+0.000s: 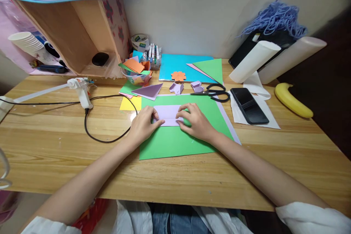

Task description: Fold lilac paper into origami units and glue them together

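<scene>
A light purple sheet of paper (168,112) with a crosswise crease lies on a large green sheet (175,142) in front of me. My left hand (145,121) grips its left edge between thumb and fingers. At its right edge, my right hand (193,121) holds it the same way, fingers bent. Just beyond are two small folded purple paper pieces (176,88) and an orange paper flower (178,76). Black-handled scissors (215,92) rest at the green sheet's far right corner.
On the left stand a glue gun (81,91) with a looping black cable and a tub of paper scraps (137,76). A phone (249,105) lies on white paper at right, near a banana (293,100) and white paper rolls (255,62). A wooden box (117,29) stands behind.
</scene>
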`<state>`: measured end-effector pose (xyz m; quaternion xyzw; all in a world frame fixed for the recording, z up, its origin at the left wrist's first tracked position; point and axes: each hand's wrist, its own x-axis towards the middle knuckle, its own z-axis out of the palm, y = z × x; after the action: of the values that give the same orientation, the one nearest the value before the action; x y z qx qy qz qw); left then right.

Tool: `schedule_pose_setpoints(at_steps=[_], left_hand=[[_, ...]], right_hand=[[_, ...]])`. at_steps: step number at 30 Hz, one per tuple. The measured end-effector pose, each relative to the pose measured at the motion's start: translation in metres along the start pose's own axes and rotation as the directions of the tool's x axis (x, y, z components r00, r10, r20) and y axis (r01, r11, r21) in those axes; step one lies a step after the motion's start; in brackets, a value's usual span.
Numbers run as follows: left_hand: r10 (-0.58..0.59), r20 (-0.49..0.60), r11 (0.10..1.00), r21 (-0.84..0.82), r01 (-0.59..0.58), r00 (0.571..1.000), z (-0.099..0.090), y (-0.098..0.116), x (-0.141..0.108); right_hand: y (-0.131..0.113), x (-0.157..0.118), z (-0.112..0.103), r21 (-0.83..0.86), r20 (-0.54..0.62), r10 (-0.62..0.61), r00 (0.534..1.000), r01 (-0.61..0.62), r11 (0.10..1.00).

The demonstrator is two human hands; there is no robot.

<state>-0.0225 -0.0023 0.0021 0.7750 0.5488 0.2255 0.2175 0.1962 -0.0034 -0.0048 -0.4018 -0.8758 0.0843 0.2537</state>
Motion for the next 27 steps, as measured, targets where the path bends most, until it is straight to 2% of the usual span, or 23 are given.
schedule_pose_setpoints(at_steps=[5,8,11,18,27], left_hand=[[0.030,0.001,0.999,-0.027,-0.030,1.000,0.0022,-0.0017,0.0005],[0.045,0.000,0.999,-0.028,-0.045,0.999,0.0031,-0.0028,0.0009],[0.059,0.001,0.998,-0.030,-0.059,0.998,0.0033,-0.0031,0.0010],[0.069,0.002,0.997,-0.033,-0.068,0.998,0.0028,-0.0025,0.0008],[0.048,0.017,0.998,-0.039,-0.047,0.999,0.0019,-0.0024,0.0018]], right_hand=[[0.0005,-0.0012,0.0007,-0.035,0.106,-0.227,0.968,0.232,0.972],[0.0012,-0.0015,0.0012,-0.047,0.172,-0.289,0.942,0.301,0.952],[0.0017,-0.0016,0.0010,-0.101,0.211,-0.308,0.928,0.334,0.937],[0.0010,0.0011,-0.0039,-0.208,0.212,-0.363,0.907,0.405,0.890],[0.0099,-0.0015,-0.0085,-0.111,0.138,-0.408,0.902,0.424,0.899]])
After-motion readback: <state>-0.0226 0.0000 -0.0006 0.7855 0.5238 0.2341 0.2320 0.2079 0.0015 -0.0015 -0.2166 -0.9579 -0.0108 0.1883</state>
